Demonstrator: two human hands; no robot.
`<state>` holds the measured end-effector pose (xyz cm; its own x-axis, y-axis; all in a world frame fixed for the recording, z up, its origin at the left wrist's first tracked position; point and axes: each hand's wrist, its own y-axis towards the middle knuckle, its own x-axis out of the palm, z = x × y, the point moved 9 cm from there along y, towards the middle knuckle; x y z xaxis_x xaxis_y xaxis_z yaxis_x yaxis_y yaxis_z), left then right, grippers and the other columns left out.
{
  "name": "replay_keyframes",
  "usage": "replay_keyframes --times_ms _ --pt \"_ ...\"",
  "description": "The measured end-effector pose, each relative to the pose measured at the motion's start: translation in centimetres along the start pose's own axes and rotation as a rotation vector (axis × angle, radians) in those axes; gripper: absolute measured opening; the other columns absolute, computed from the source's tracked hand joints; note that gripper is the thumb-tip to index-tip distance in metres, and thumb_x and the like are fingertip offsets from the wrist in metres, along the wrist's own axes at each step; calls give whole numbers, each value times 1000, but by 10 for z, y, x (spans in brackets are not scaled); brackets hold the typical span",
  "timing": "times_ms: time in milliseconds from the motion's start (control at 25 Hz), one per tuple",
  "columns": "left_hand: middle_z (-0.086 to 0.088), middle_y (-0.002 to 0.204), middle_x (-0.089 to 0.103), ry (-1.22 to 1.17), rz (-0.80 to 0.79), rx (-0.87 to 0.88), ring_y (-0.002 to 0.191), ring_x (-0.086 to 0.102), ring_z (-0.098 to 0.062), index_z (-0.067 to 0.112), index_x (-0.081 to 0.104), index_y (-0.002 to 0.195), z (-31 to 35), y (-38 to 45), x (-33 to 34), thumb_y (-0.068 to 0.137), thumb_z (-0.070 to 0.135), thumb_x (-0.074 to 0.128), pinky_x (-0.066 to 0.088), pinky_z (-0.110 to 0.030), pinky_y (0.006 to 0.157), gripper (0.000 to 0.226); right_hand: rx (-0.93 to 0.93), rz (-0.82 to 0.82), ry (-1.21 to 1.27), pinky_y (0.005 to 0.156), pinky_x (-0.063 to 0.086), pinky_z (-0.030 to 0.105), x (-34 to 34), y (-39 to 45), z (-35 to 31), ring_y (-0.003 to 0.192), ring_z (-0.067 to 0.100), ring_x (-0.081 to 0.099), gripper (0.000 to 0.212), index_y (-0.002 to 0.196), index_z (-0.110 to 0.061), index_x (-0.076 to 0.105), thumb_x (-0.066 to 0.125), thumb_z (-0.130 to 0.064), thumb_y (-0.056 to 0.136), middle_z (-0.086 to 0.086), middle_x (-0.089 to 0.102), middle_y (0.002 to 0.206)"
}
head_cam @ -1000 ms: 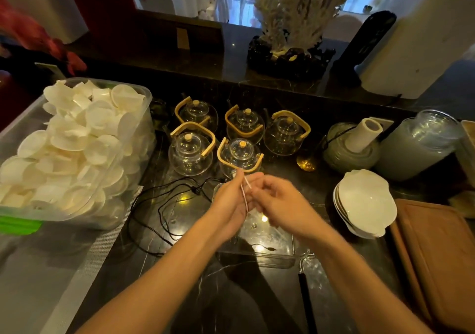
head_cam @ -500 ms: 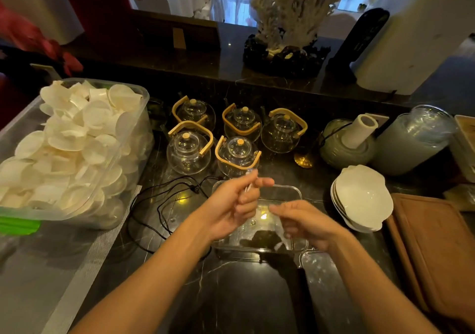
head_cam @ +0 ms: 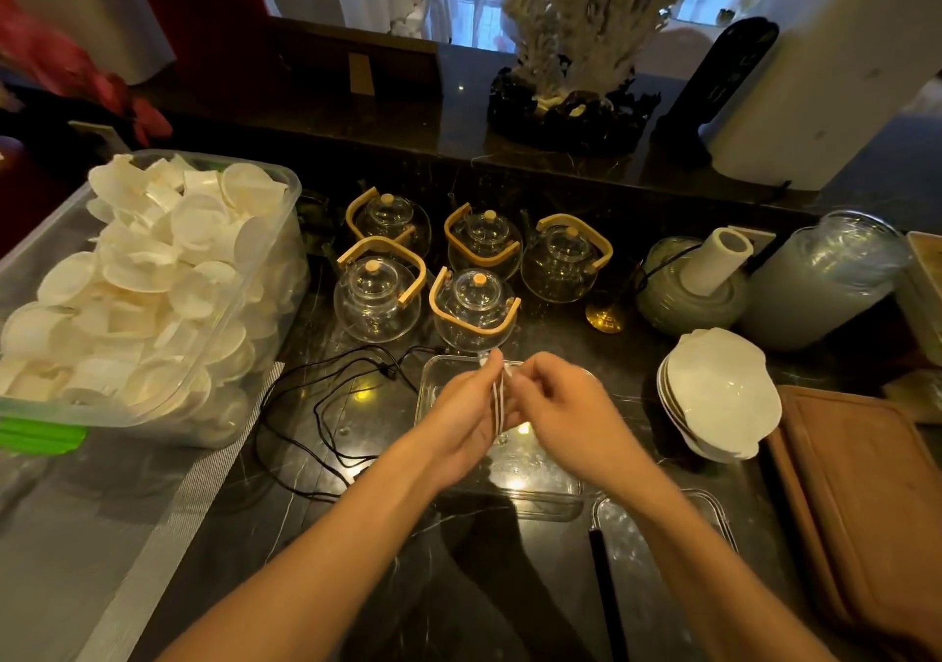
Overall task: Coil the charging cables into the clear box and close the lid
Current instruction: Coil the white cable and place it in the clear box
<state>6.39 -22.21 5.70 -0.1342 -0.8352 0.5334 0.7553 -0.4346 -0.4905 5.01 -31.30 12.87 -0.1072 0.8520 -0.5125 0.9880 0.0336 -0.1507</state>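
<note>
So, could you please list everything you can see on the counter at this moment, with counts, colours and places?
white cable: one, white, folded in loops between both hands above the clear box
clear box: one, transparent, open, counter centre
lid: one, clear, lying right of the box
black cable: one, black, loose on the counter left of the box
glass teapots: five, clear with tan handles, behind the box
storage bin: one, clear, full of white shells, far left
white bowls: a stack, white, right of the box
wooden tray: one, brown, far right
coral ornament: one, pale, back ledge
left hand: holds the cable loops
right hand: fingers pinch the cable
</note>
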Motion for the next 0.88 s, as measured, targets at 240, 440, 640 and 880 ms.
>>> replay_keyframes --times_ms 240,440,640,880 --pt "3 60 51 -350 -53 -5 47 49 -7 15 56 76 13 4 10 104 29 45 42 -17 44 33 129 18 387 40 36 28 38 -47 37 42 12 43 16 94 -6 64 58 -18 103 8 57 63" --pt "7 49 22 -500 -354 -133 38 15 -7 19 38 56 -1 -6 35 102 24 39 11 -23 41 46 484 -67 1231 34 27 16 51 -46 74 43 6 34 13 86 -7 62 75 -9 84 2 47 64" --pt "6 45 21 -495 -445 -158 35 15 -8 18 37 51 -8 -6 44 100 22 40 9 -22 38 49 528 -91 1587 35 36 13 66 -38 72 44 4 41 44 81 -1 71 101 -6 50 4 48 68" --pt "5 43 27 -169 -240 -108 32 21 -6 16 39 56 -22 3 20 99 24 45 16 -18 33 44 524 -12 1253 45 49 15 61 -38 81 55 5 49 22 104 -2 74 67 -17 89 4 56 73"
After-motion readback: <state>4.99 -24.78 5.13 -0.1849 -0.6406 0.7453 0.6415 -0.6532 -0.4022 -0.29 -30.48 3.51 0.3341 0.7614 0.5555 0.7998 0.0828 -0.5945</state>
